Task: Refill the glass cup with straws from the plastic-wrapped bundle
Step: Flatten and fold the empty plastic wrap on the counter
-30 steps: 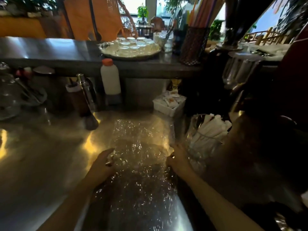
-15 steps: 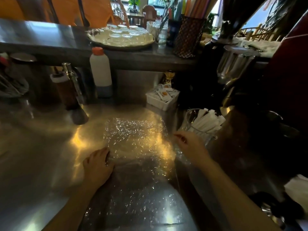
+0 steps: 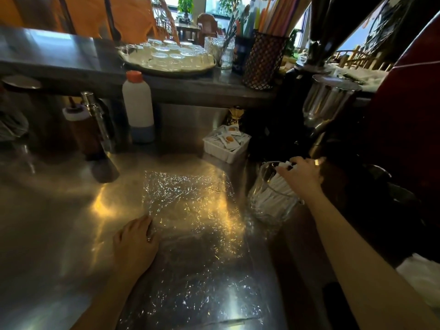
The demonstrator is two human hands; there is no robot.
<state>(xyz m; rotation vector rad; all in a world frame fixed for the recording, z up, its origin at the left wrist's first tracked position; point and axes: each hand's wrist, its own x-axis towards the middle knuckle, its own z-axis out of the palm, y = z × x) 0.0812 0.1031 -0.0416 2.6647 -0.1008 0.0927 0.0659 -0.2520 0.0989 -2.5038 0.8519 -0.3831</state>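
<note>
The plastic-wrapped bundle lies flat on the steel counter, long and crinkled, running from the middle toward me. My left hand rests palm down on its left edge. To the right stands the glass cup, holding white paper-wrapped straws. My right hand is over the cup's rim, fingers curled around the tops of the straws; whether it grips them is unclear.
A white tray of sachets sits behind the cup. A white bottle with an orange cap and a dark pump bottle stand at the back left. A steel jug and dark machine are on the right. A raised shelf carries glasses.
My right hand left the bundle's right edge and moved right and up onto the straws in the glass cup. My left hand stayed on the bundle.
</note>
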